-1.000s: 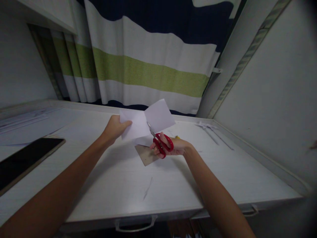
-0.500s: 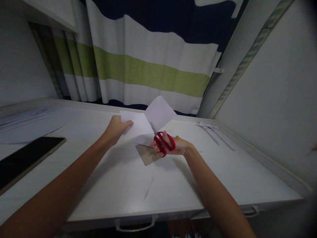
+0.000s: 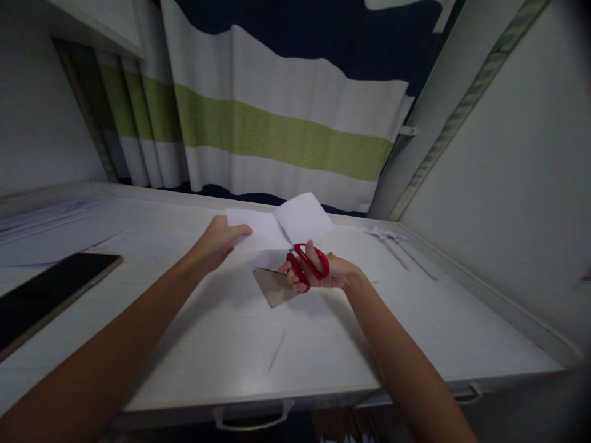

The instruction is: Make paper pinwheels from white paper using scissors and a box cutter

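A striped curtain (image 3: 286, 132) hangs behind a white desk (image 3: 217, 351), which bears a phone (image 3: 58, 295) at left. Above the desk's middle, white paper (image 3: 263, 229) is held up with a split between its left part and right flap, a brown card (image 3: 272, 289) below. The left hand (image 3: 218, 241) pinches the paper's left side, thumb on top, other fingers mostly hidden; the right hand (image 3: 334, 271) has its fingers half curled in the loops of red scissors (image 3: 298, 249), the blades at the split, their opening impossible to tell.
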`<state>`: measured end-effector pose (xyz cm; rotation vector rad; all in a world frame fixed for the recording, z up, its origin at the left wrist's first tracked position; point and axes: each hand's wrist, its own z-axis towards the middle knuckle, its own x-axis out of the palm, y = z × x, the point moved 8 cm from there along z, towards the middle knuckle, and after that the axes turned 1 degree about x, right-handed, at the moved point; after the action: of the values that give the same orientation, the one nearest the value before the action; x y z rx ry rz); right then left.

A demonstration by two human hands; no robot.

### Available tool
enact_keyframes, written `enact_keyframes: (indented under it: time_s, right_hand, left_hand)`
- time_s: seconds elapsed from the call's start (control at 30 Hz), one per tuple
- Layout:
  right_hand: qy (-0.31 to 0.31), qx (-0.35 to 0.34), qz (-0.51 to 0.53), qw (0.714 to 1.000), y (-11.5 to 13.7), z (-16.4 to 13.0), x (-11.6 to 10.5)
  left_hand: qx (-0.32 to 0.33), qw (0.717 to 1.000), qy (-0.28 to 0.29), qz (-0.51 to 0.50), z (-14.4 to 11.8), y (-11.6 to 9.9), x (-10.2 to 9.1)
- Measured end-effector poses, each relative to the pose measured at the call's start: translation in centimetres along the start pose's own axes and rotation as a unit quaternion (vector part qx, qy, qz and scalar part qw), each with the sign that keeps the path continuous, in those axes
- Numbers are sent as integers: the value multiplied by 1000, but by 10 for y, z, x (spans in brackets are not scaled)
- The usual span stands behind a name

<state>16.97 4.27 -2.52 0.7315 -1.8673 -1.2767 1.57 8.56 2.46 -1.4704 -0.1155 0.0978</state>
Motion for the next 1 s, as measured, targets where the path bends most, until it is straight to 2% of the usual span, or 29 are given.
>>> enact_keyframes:
  time_s: [0.2, 0.57, 1.0]
  right_hand:
    - [1, -8, 23, 1000, 2, 0, 3]
    - [-26, -28, 10, 999, 8, 1, 3]
    - [-68, -42, -31, 996, 5, 3, -8]
  left_hand:
    - [6, 999, 27, -34, -1, 0, 5]
    - [0, 999, 13, -48, -4, -3, 5]
    - [6, 999, 0, -48, -5, -5, 4]
